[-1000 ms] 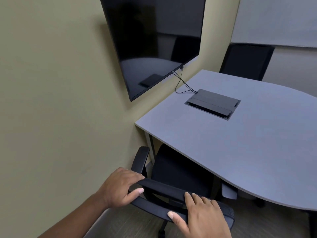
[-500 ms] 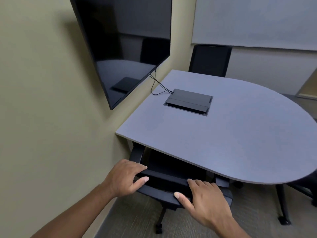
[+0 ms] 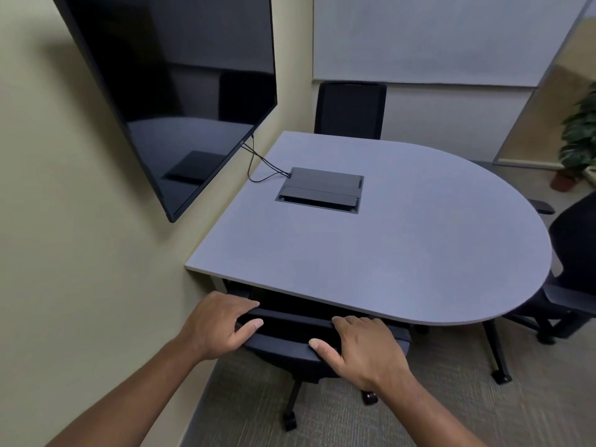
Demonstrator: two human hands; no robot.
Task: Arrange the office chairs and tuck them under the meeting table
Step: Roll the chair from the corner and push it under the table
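Both hands, left hand [image 3: 222,324] and right hand [image 3: 361,346], gripped the chair backrest [image 3: 290,327]; pushing evenly, straight ahead under the counter [image 3: 387,253], seemed advisable.

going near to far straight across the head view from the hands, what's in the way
left hand and right hand → near chair → table → cable box → far chair → whiteboard

Head view, steeply down, perhaps close.

Office chair [image 3: 290,346] now farther under the meeting table [image 3: 403,253].
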